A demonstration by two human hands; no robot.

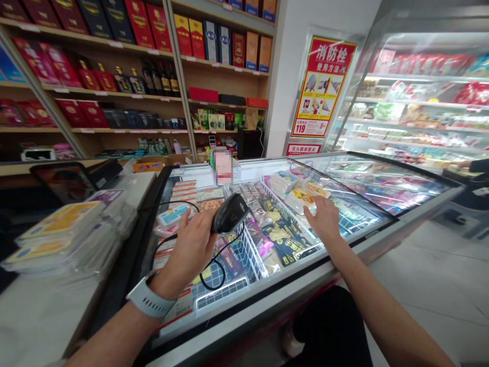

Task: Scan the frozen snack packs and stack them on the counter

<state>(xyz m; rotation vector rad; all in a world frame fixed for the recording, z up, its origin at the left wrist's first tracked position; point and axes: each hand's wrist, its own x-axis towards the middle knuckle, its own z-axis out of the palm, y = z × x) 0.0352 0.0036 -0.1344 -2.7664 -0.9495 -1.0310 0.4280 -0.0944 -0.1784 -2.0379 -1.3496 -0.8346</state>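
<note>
My left hand (193, 244), with a pale watch strap on its wrist, is wrapped around a black barcode scanner (231, 213). The scanner's cable (217, 289) loops below it over the glass top. At the right, my right hand (324, 221) is open above the chest freezer, thumb and fingers apart. Just beyond its fingertips are clear packs with yellow labels (299, 198); whether the hand touches them I cannot tell. Under my hands, the chest freezer (282, 291) holds white wire baskets (250, 250) with black-and-yellow bags (284, 233) and a purple bag (260, 238).
Stacked clear packs with yellow labels (63, 224) sit on the counter (42, 311) at left, near a dark screen (63, 183). Behind stand shelves of boxes and bottles (133, 92). A lit display fridge (420, 102) is at right, with a person's dark sleeve (479, 165) at the edge.
</note>
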